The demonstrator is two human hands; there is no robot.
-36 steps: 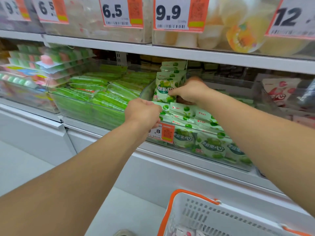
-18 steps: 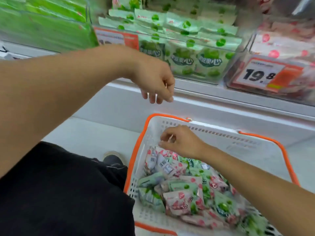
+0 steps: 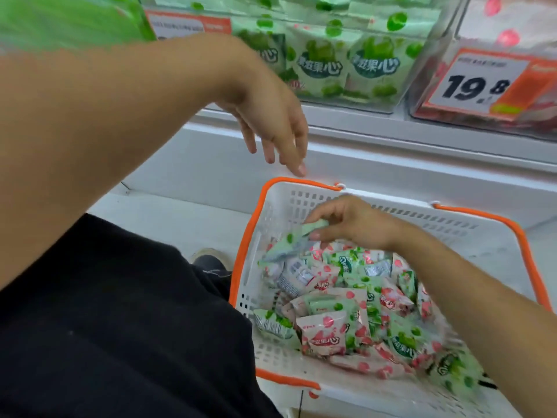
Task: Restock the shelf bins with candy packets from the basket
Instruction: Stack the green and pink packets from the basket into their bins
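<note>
While the left hand [image 3: 271,122] hangs over the basket's near-left corner with fingers loose, pointing down and holding nothing, the white basket [image 3: 470,236] with orange rim sits on the floor below the shelf. Further right, the right hand [image 3: 355,224] pinches a green candy packet [image 3: 289,242] by its top edge, just above the heap of green and pink packets [image 3: 346,312] (pretty blurry). Up top, a clear shelf bin [image 3: 401,105] holds green packets, beside a 19.8 price tag [image 3: 479,82].
</note>
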